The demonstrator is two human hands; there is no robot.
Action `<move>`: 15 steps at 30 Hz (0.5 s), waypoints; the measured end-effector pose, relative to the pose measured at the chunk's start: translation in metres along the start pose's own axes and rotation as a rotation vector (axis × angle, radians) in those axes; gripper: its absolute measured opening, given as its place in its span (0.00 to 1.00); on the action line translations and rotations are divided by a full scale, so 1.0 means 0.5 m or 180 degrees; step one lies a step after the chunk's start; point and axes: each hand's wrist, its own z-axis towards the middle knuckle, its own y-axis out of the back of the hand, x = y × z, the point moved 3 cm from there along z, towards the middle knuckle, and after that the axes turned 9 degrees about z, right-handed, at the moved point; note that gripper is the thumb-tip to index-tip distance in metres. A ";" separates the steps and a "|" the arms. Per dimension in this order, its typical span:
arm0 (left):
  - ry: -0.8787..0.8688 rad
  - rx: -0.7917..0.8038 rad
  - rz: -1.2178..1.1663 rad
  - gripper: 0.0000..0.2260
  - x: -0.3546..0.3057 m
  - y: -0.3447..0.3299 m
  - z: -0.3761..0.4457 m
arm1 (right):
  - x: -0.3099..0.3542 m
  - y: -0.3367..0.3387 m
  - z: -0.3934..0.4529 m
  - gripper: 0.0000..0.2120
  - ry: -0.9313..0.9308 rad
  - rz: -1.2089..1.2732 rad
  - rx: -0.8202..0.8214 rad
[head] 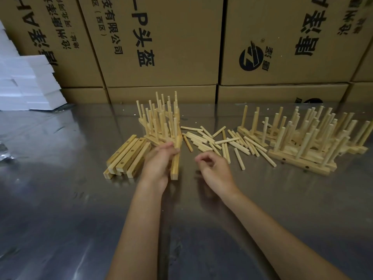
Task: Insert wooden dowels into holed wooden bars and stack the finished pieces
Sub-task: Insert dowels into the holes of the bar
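A: Stacked brown cardboard boxes (161,43) with black print wall off the back; a reflective grey metal tabletop (60,199) runs beneath everything.

B: Fingers first. Left?

A: Left hand (159,164): fingers curled round a pale square-section wooden bar (175,164), gripping it near its far half. Bar tilts slightly, near end low by the tabletop; contact there unclear.

B: Right?

A: Right hand (214,168): fingers loosely curled, thumb and forefinger close together. Cannot tell whether anything is pinched; blur hides it. It sits just beside the bar, apart from it.

B: Moving outward?

A: Beyond the right hand, a scatter of loose short pale wooden dowels (220,141) lies flat on the tabletop, crossing one another. Left of the left hand, a small bundle of unfilled holed wooden bars (127,156) lies side by side, holes visible on the upper faces.

B: Finished work?

A: Two groups. Behind the left hand, a tall stack of doweled bars (159,122), pegs pointing up. At far right, a wider pile of doweled bars (306,142), pegs leaning at mixed angles, side holes showing on the nearest bar.

B: Edges?

A: White foam blocks (28,85) stacked at far left against the boxes. Both bare forearms enter from the bottom edge.
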 end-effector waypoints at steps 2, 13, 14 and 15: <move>0.0533 0.0559 -0.0479 0.13 0.010 -0.017 -0.003 | 0.005 0.058 -0.008 0.09 0.0733 -0.1446 -0.0172; 0.1060 0.1679 -0.1940 0.23 0.022 -0.057 -0.028 | -0.003 0.132 -0.014 0.09 0.1065 -0.3188 -0.0482; 0.1041 0.1684 -0.1912 0.24 0.021 -0.058 -0.029 | -0.002 0.134 -0.015 0.09 0.1112 -0.3137 -0.0564; 0.1002 0.1680 -0.1856 0.25 0.021 -0.059 -0.029 | -0.003 0.133 -0.015 0.10 0.1137 -0.3129 -0.0561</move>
